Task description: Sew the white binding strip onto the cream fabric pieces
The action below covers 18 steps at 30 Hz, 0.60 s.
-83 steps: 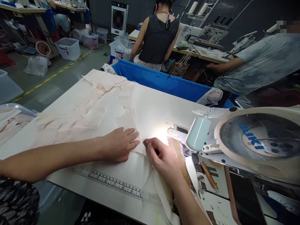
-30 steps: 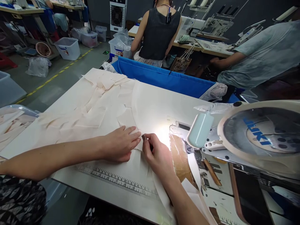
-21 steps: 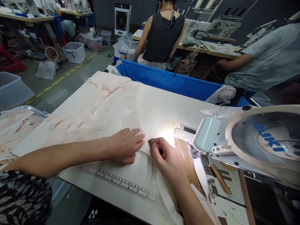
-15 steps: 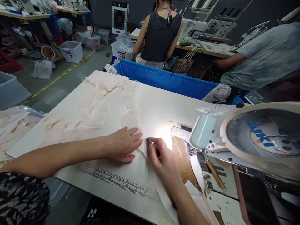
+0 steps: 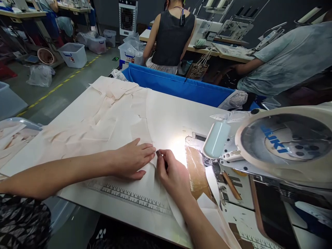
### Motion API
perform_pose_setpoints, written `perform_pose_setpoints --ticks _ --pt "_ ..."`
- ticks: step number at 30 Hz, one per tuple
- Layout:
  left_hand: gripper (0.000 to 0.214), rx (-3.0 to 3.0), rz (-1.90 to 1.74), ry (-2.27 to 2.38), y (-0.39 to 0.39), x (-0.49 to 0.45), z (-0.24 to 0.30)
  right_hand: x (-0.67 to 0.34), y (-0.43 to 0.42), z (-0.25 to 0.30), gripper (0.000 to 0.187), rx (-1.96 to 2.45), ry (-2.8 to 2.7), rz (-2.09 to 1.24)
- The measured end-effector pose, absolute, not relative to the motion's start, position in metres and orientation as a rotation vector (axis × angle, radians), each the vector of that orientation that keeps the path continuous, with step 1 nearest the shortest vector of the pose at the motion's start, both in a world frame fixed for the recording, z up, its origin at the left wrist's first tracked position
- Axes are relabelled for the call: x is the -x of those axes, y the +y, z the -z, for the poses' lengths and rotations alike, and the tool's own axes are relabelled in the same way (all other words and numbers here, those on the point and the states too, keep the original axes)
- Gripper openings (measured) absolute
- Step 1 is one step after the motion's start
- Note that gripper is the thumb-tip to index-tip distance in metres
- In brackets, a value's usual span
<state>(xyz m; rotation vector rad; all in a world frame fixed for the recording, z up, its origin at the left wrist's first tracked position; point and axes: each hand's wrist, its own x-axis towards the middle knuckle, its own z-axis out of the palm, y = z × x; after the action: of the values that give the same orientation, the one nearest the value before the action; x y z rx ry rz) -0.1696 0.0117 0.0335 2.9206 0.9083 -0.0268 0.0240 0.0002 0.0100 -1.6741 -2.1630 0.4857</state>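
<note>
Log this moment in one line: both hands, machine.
left hand: palm down on fabric | right hand: fingers pinching small dark piece | machine: right of both hands

fabric pieces (image 5: 80, 129): on table (image 5: 168, 107), left | sewing machine (image 5: 282, 169): right | cloth bin (image 5: 176, 84): behind table | ruler scale (image 5: 129, 196): near front edge

On the round cover (image 5: 308, 122) of the sewing machine (image 5: 308, 177), the blue letters "JUKI" (image 5: 275, 140) are standing clearly. Along the near edge of the white table (image 5: 171, 110), a ruler scale (image 5: 135, 200) is running; its numbers are appearing too small for sure reading. Another scale (image 5: 255, 239) is showing at lower right. A label (image 5: 76, 60) on a plastic box (image 5: 74, 52) and a green floor sign (image 5: 115, 59) are being unreadable. A white emblem (image 5: 101, 234) is showing below the table.
</note>
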Motion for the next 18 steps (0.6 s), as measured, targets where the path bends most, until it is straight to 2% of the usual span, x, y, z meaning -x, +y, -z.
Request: perform_pose_setpoints --ticks 8,18 --pt "0.052 -2.976 0.064 0.942 0.009 0.164 -0.034 -0.020 -0.007 -0.009 0.024 1.714 -2.231 -0.308" --pt "0.058 -2.906 0.062 0.871 0.003 0.169 -0.039 -0.044 -0.041 -0.007 0.019 1.633 -2.255 -0.268"
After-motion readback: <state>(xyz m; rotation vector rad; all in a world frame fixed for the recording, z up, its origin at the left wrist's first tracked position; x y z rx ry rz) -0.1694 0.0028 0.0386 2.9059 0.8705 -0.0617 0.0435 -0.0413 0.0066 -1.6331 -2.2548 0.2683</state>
